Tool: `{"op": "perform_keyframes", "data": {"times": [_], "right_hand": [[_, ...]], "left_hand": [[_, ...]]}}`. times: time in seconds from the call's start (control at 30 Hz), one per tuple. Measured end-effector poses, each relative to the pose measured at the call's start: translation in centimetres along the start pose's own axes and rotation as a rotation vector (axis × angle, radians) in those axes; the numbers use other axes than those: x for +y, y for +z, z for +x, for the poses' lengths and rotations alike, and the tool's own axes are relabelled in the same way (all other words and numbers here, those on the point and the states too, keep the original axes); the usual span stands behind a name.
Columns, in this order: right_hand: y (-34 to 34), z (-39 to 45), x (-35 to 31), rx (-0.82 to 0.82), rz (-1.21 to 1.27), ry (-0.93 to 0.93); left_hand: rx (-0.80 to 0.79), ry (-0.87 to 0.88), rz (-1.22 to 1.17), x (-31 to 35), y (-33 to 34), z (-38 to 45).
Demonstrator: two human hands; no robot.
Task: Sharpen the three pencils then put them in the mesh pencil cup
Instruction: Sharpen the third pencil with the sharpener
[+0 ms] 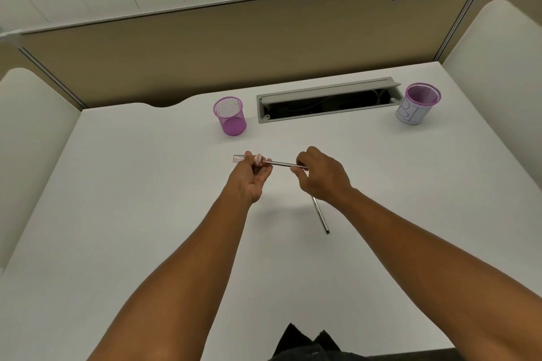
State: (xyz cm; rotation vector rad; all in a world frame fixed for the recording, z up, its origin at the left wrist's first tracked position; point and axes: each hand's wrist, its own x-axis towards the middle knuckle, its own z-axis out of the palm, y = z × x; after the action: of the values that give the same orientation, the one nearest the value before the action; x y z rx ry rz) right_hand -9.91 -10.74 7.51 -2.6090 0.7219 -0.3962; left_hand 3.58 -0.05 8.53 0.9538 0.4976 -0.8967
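Two bare hands work above the middle of a white desk (117,184). The left hand (249,176) grasps a small clear sharpener (239,158) with a pink part, fingers closed around it. The right hand (319,174) pinches one pencil (281,163) between thumb and fingers; the pencil lies almost level, and its left end goes into the sharpener.

I can count two pencils for sure: the one held, and a second pencil (321,215) lying on the desk just near of the right hand, partly hidden under the wrist. A third one I cannot find.

There are two cups. The empty pink mesh cup (230,116) stands far and slightly left of the hands. A second cup (418,104), purple inside with white paper around it, stands far right. Between them is one open cable slot (328,102).
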Motion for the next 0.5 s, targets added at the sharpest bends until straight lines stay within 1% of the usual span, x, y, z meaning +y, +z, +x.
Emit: {"op": "perform_keyframes", "data": {"times": [0.2,0.27,0.3,0.37,0.43,0.47,0.5], "right_hand": [[-0.7,0.5,0.0,0.073,-0.072,-0.053],[-1.1,0.6,-0.2,0.081,-0.084,-0.025],[-1.3,0.6,-0.4,0.061,-0.074,0.021],[-2.2,1.0,-0.7,-0.063,-0.005,0.159],[-3.1,1.4,-0.7,-0.243,0.174,0.292],[-3.6,1.6,-0.6,-0.309,0.253,0.323],[-4.0,1.7,-0.5,-0.339,0.301,0.327]], "left_hand": [[-0.041,0.033,0.095,-0.5,1.2,-0.6],[-0.078,0.044,0.118,-0.5,1.7,-0.9],[-0.1,0.047,0.129,-0.4,1.9,-1.0],[-0.124,0.05,0.16,-0.2,2.3,-1.2],[-0.127,0.055,0.194,-0.2,2.6,-1.3],[-0.124,0.059,0.208,-0.3,2.7,-1.5],[-0.12,0.062,0.214,-0.4,2.8,-1.6]]}}
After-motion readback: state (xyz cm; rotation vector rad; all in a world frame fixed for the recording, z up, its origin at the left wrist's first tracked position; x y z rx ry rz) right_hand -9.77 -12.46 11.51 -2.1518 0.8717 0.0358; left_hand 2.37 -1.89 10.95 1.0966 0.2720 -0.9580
